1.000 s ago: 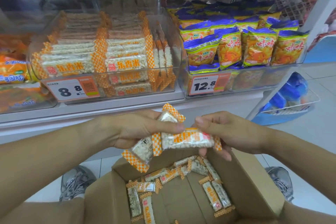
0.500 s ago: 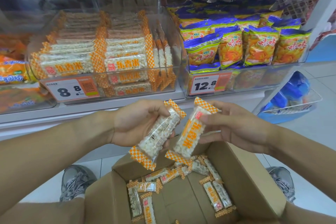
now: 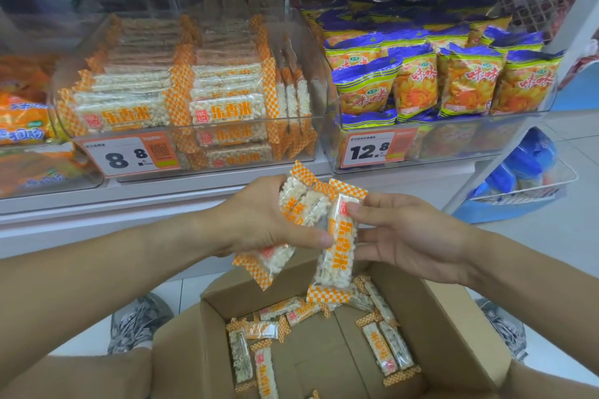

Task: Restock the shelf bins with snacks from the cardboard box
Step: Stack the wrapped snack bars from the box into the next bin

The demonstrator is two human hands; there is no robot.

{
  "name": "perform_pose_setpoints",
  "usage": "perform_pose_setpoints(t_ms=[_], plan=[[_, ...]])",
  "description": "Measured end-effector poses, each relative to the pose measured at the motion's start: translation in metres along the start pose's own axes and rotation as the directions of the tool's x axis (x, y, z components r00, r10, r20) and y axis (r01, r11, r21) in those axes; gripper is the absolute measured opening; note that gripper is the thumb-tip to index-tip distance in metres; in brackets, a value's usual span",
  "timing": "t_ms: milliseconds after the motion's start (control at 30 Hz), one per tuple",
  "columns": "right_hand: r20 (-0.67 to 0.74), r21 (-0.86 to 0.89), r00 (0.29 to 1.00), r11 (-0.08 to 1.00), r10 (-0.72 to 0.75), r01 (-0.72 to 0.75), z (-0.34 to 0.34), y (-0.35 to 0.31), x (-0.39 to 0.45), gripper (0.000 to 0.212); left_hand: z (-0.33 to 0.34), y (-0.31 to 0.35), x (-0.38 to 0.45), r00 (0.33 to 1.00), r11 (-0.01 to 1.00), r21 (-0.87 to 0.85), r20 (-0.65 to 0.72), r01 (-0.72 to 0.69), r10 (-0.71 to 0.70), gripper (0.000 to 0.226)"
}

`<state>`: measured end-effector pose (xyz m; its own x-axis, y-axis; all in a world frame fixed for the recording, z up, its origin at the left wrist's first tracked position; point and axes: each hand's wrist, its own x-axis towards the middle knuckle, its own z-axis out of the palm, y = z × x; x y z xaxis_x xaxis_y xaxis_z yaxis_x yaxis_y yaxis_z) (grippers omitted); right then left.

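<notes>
L hand (image 3: pixel 259 220) grip: curled round a small bunch of rice-puff bars (image 3: pixel 296 204), thumb pressed across the front, bars' long axis running steep, top ends tilted up-right, one checkered orange end poking out below the palm. R hand (image 3: pixel 411 236) grip: fingers nearly straight, fingertips (image 3: pixel 356 211) pressing one more rice-puff bar (image 3: pixel 338 246) against the L bunch; that bar stands close to upright, label facing the camera, lower end hanging over the cardboard box (image 3: pixel 453 317). Both hands touch at the bars, so the bunch looks abt ready to go up as one stack.

Key relation, my read: target bin (image 3: pixel 311 42) lies straight ahead and above the L hand, just beyond the shelf edge (image 3: pixel 97 201). Bars in that bin lie flat w/ long axis left-right, so the held ones, now near vertical, likely need a quarter turn before laying in. L hand is the nearer one to the bin opening; R is offset toward the chip bin (image 3: pixel 538 120).

Containers: clear target bin, price tag 8.8 (image 3: pixel 129 155), holds two neat stacks of same bars plus some stood on edge at right; fairly full, room on top. Chip bin, tag 12.8 (image 3: pixel 372 151), holds blue-yellow chip bags (image 3: pixel 415 81). Box below is open, w/ several loose bars (image 3: pixel 385 347) scattered along its bottom, so more trips are left.
</notes>
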<state>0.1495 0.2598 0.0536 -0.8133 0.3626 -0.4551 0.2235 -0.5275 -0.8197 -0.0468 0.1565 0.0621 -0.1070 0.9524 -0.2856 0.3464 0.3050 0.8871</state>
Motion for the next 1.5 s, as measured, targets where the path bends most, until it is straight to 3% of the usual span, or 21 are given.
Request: perform_pose_setpoints(t_ms=[133,300,567,633,700,767,833,933,1033,1100,1167,1267,1333,1400,1500], plan=[[-0.001,0.005,1.0,1.0,-0.001,0.001,-0.005,0.003,-0.002,0.034,-0.009,-0.003,0.001,0.998,0.963,0.262,0.011,-0.058,0.057,0.068],[-0.062,-0.012,0.998,1.0,-0.001,0.0,-0.002,0.007,0.005,0.048,-0.013,-0.009,0.0,0.998,0.927,0.371,0.056,-0.053,0.034,0.084],[-0.187,-0.122,0.979,0.991,-0.084,0.062,0.012,0.015,0.012,0.051,-0.005,-0.009,-0.001,0.994,0.974,0.223,0.11,-0.047,0.023,0.053],[-0.207,-0.13,0.974,0.99,-0.088,0.061,0.011,0.016,0.012,0.048,-0.005,-0.009,-0.002,0.983,0.997,0.064,0.178,0.044,-0.055,0.049],[-0.234,-0.109,0.969,0.992,-0.085,0.061,0.008,0.017,0.012,0.048,-0.009,-0.009,-0.004,0.957,0.972,-0.128,0.241,0.195,-0.16,0.03],[-0.258,-0.078,0.962,0.994,-0.093,0.075,0.006,0.015,0.011,0.045,-0.016,-0.012,-0.003,0.932,0.935,-0.198,0.277,0.293,-0.233,0.025],[-0.282,-0.08,0.952,0.992,-0.117,0.099,0.006,0.012,0.009,0.039,-0.021,-0.017,-0.002,0.924,0.926,-0.196,0.277,0.321,-0.262,0.026],[-0.329,-0.177,0.935,0.981,-0.133,0.077,0.006,0.007,0.007,0.023,-0.029,-0.025,0.001,0.939,0.941,-0.137,0.201,0.308,-0.278,0.049],[-0.387,-0.097,0.922,0.995,-0.013,-0.027,0.005,0.004,0.008,0.013,-0.03,-0.032,0.004,0.954,0.955,-0.093,0.13,0.282,-0.269,0.05],[-0.325,-0.125,0.945,0.99,0.02,-0.064,0.005,0.003,0.006,0.004,-0.029,-0.033,0.004,0.957,0.956,-0.09,0.114,0.278,-0.268,0.049],[-0.228,-0.347,0.973,0.936,-0.015,-0.067,0.002,0.003,0.002,0.019,-0.029,-0.032,0.004,0.956,0.957,-0.1,0.139,0.273,-0.259,0.052],[-0.081,-0.693,0.989,0.72,-0.125,0.034,0.002,0.001,-0.006,0.039,-0.03,-0.028,0.005,0.958,0.965,-0.111,0.19,0.239,-0.216,0.04],[-0.041,-0.731,0.981,0.675,-0.189,0.1,0.0,-0.001,-0.007,0.047,-0.03,-0.029,0.004,0.959,0.971,-0.099,0.208,0.216,-0.192,0.04],[-0.009,-0.752,0.969,0.64,-0.248,0.157,-0.003,-0.004,-0.006,0.043,-0.029,-0.029,0.001,0.953,0.969,-0.112,0.237,0.22,-0.189,0.048],[0.115,-0.857,0.947,0.452,-0.301,0.248,-0.007,-0.008,-0.009,0.027,-0.027,-0.032,0.002,0.972,0.983,-0.122,0.209,0.135,-0.108,0.051]])
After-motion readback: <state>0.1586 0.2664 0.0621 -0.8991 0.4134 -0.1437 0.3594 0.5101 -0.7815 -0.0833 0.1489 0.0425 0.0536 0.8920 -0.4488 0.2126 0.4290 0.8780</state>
